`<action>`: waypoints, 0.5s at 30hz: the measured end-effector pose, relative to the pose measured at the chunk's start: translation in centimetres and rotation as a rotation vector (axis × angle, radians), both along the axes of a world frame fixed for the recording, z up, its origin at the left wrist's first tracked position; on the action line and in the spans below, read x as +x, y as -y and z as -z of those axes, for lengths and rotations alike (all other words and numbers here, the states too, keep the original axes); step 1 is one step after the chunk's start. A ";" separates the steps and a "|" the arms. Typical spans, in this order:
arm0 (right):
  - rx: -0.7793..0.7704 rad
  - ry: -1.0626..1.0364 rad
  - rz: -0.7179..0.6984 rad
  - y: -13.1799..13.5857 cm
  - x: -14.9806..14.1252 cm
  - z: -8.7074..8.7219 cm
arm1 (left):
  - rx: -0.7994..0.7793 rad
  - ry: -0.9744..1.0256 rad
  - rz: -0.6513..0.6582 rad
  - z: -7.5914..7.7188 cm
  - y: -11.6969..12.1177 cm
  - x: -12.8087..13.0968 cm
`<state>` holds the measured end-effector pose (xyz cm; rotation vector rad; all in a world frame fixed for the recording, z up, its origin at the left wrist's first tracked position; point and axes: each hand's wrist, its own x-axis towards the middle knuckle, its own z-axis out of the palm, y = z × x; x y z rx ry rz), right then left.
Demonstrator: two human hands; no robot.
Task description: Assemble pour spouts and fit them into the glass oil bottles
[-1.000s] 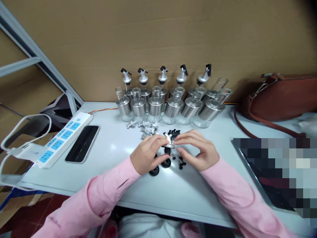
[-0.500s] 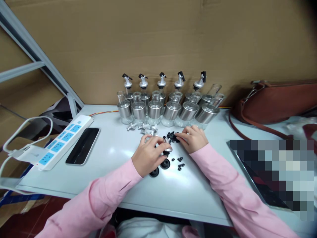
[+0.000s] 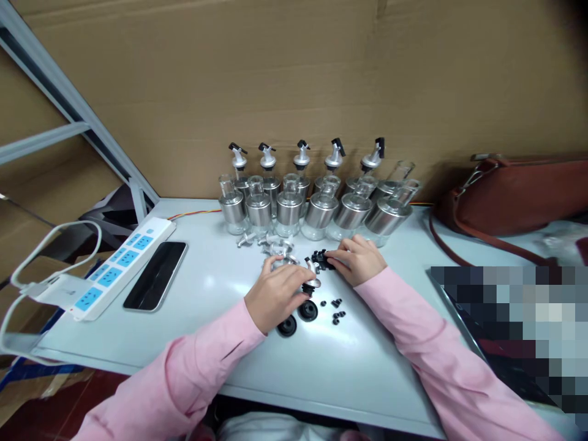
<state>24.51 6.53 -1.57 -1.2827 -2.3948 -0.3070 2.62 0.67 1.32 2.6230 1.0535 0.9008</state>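
My left hand [image 3: 275, 295] is closed around a small silver pourer spout [image 3: 312, 273] with a black stopper under it, held just above the white table [image 3: 220, 343]. My right hand [image 3: 361, 260] reaches into a heap of small black parts [image 3: 321, 257] and its fingertips pinch at them; what it holds is too small to make out. Two black rubber rings [image 3: 298, 317] lie below my left hand. A few loose black bits [image 3: 337, 308] lie to their right. A pile of silver spouts [image 3: 271, 243] lies behind my left hand.
Two rows of glass-and-steel oil bottles [image 3: 316, 202] stand at the back against cardboard; the back row has spouts fitted. A phone [image 3: 155, 275] and a power strip [image 3: 108, 268] lie at the left. A brown leather bag [image 3: 514, 193] sits at the right.
My right hand has left the spout and moved back to the heap of black parts. My left hand keeps the spout. The view has shifted a little.
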 end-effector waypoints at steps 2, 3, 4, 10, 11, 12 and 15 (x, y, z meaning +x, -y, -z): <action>-0.008 -0.010 0.003 -0.1 0.0 0.2 | 0.012 -0.016 0.005 0.0 0.0 -0.1; -0.013 -0.021 0.006 -0.1 0.0 0.3 | 0.022 -0.024 0.006 0.0 0.0 -0.1; -0.021 -0.033 0.008 -0.1 0.0 0.3 | 0.031 -0.031 0.005 0.0 0.0 -0.1; -0.022 -0.137 -0.012 0.0 -0.3 0.1 | 0.041 -0.049 -0.010 -0.1 -0.3 -0.3; 0.004 -0.191 -0.024 0.2 -0.5 0.0 | 0.041 -0.054 -0.011 -0.1 -0.3 -0.3; 0.031 -0.265 -0.037 0.4 -0.7 -0.2 | 0.042 -0.060 -0.011 -0.2 -0.2 -0.2; 0.013 -0.555 -0.034 1.5 -1.6 -0.9 | 0.056 -0.076 -0.002 -0.3 -0.2 -0.2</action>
